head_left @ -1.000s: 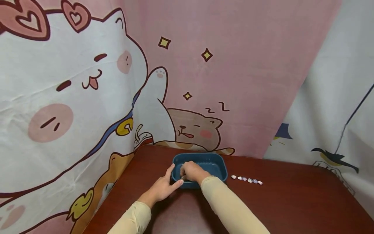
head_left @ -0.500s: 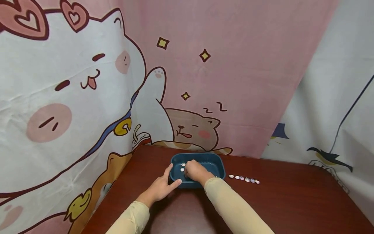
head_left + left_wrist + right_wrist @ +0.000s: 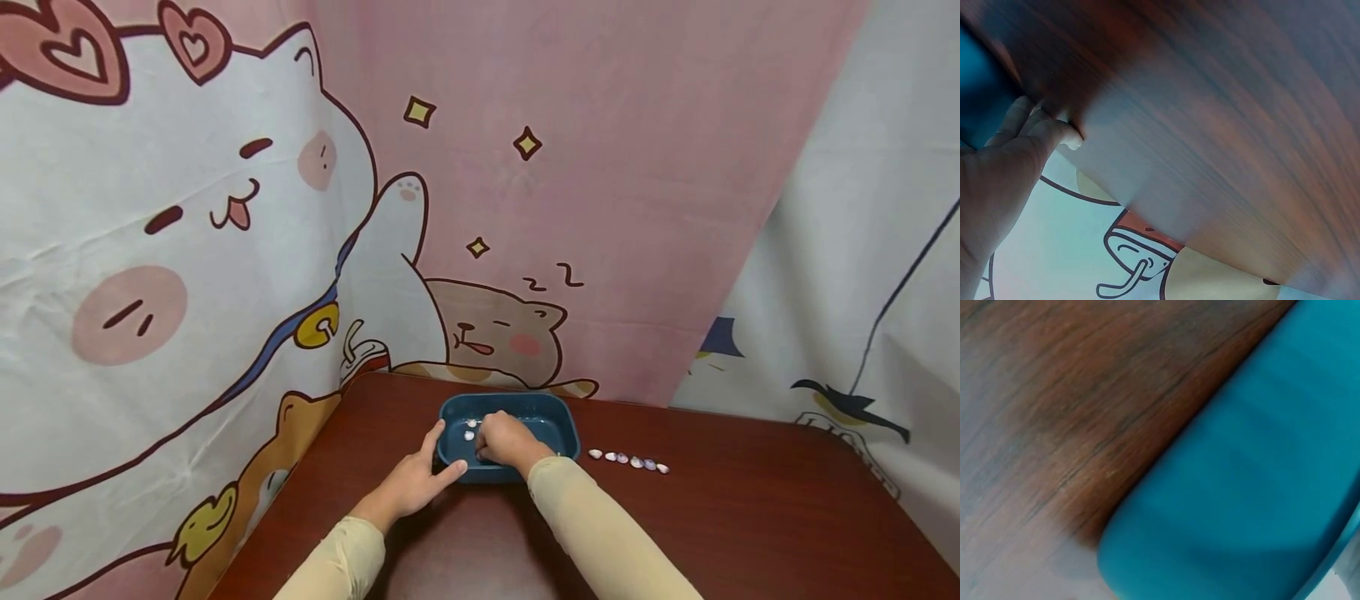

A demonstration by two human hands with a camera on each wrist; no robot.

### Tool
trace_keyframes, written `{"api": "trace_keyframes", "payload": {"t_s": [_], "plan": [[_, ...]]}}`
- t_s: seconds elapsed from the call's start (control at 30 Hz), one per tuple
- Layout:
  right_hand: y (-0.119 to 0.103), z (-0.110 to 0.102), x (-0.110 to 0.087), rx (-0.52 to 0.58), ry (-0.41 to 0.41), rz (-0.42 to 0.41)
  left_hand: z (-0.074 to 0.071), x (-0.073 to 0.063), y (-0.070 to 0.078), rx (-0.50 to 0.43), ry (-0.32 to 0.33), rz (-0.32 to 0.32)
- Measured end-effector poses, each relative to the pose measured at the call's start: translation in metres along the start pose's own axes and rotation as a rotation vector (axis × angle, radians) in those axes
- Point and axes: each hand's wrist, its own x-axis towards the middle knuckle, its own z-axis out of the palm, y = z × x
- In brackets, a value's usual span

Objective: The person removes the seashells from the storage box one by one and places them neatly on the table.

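A blue rectangular tray [image 3: 551, 472] stands on the brown table. My left hand [image 3: 411, 483] touches its left front corner, with the index finger along the left side and the thumb at the front rim. In the left wrist view, the fingers of that hand lie against the tray's outer side. My right hand [image 3: 507, 440] reaches inside over the front rim, fingers curled down near the tray floor. Its fingertips are hidden, so whether they pinch anything cannot be seen. Just left of them lie two small pale seashells, a nearer shell [image 3: 469, 436] and a farther shell [image 3: 472, 423].
To the right of the tray, several white and purplish shells [image 3: 636, 462] lie in a slanting row on the table [image 3: 720, 517]. A cartoon-printed cloth [image 3: 637, 208] hangs behind and to the left. The right wrist view shows mostly the tray's outer wall [image 3: 1229, 487].
My right hand has shifted slightly right inside the tray, uncovering the two shells at its left. The left hand keeps its place at the corner.
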Motion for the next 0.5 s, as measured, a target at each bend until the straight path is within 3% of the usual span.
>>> {"api": "trace_keyframes", "payload": {"t_s": [0.3, 0.4, 0.5], "plan": [[0.009, -0.007, -0.007, 0.161, 0.062, 0.092, 0.002, 0.002, 0.004, -0.003, -0.008, 0.001], [0.016, -0.023, -0.015, 0.187, 0.129, 0.056, 0.002, 0.0, 0.002, -0.004, 0.001, -0.021], [0.037, -0.053, -0.038, 0.212, 0.198, 0.022, 0.002, -0.001, 0.001, 0.004, 0.018, -0.031]]}}
